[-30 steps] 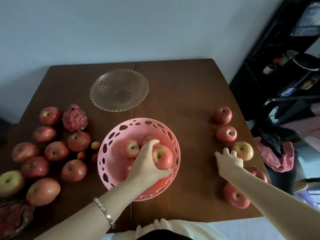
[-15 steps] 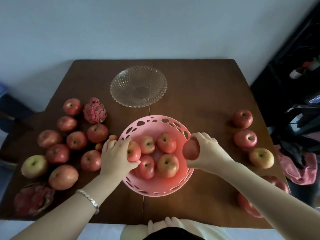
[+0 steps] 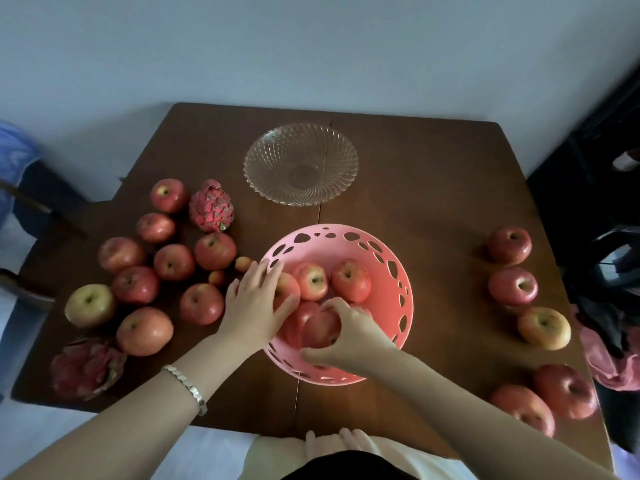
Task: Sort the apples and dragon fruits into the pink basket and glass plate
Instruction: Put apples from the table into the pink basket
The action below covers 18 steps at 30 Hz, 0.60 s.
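Note:
The pink basket (image 3: 391, 258) sits mid-table with several red apples inside. My right hand (image 3: 346, 336) reaches into its near side and wraps an apple (image 3: 320, 329) low in the basket. My left hand (image 3: 258, 299) lies over the basket's left rim, fingers spread, touching an apple (image 3: 289, 287) there. The glass plate (image 3: 300, 163) stands empty behind the basket. One dragon fruit (image 3: 211, 210) sits left of the plate, another (image 3: 85, 367) at the near left corner. Several apples (image 3: 173, 261) lie to the left, several more (image 3: 512, 285) to the right.
Two small orange fruits (image 3: 242, 263) lie beside the basket's left rim. The brown table (image 3: 433, 188) ends near my body at the bottom. A pink cloth (image 3: 609, 362) and dark furniture stand off the right edge; a blue object (image 3: 14, 150) is at far left.
My right hand carried its apple from the basket's right rim down into the basket. My left hand opened and shifted slightly over the left rim. The camera tilted.

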Tool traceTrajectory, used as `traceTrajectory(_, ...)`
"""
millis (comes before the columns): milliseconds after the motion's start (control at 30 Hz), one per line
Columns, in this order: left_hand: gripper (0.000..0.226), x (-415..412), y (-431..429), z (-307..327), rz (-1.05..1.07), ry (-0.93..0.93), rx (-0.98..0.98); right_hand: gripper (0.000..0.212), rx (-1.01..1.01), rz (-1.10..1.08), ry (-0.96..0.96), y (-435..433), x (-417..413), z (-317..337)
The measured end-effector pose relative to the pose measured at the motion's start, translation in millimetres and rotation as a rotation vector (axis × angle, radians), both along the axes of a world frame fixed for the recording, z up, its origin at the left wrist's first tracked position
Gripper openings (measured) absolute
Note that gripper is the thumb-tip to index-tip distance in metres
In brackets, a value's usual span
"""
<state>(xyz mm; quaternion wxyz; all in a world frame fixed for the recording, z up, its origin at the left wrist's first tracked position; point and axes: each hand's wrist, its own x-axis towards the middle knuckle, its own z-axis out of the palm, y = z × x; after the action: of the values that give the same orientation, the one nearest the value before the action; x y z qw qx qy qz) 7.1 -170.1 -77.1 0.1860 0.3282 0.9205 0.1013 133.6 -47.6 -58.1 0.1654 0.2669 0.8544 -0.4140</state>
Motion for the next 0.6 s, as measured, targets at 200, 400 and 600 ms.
traceTrajectory(200,0.042,9.0,-12.9,5.5,-0.023,-0.067,0.261,0.082,-0.03,-0.09,-0.016,-44.0,-19.8,-9.7)
traceTrajectory(400,0.02,15.6,-31.1,14.2,0.052,-0.043,0.351,0.084,-0.177,-0.012,-0.03,-28.7,-14.6,-15.6)
traceTrajectory(600,0.045,25.1,-25.2,24.6,0.053,-0.322,0.099,0.066,-0.402,-0.1,0.012,-20.3,-10.4,-10.8)
